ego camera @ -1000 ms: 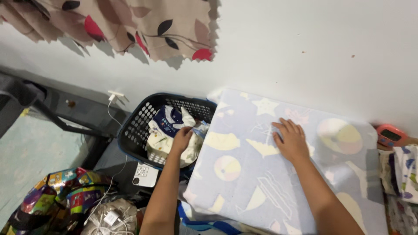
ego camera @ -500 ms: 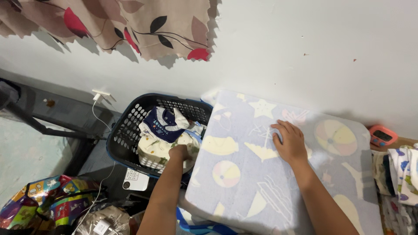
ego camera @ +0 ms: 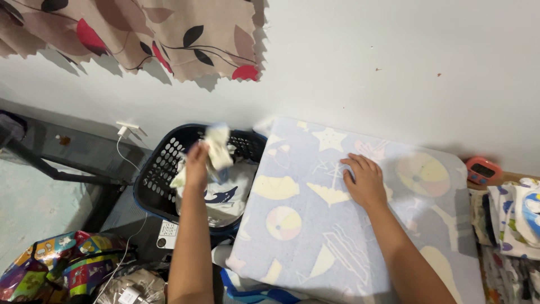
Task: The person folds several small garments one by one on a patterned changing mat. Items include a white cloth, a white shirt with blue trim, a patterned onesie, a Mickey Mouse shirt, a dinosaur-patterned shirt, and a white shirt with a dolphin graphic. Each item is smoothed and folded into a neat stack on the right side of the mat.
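White wall backs the padded bench (ego camera: 315, 225). At ten o'clock, my left hand (ego camera: 197, 160) has lifted a cream garment (ego camera: 216, 147), gripped, above the dark basket (ego camera: 163, 169); my right hand (ego camera: 365, 183) stays flat, open.

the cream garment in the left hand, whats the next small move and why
Probably carry it right onto the padded board. The left hand grips the cream garment lifted above the basket, and the right hand lies flat on the board.

curtain (ego camera: 140, 34) top-L | pink timer (ego camera: 482, 170) R | poss. charger (ego camera: 128, 127) on wall
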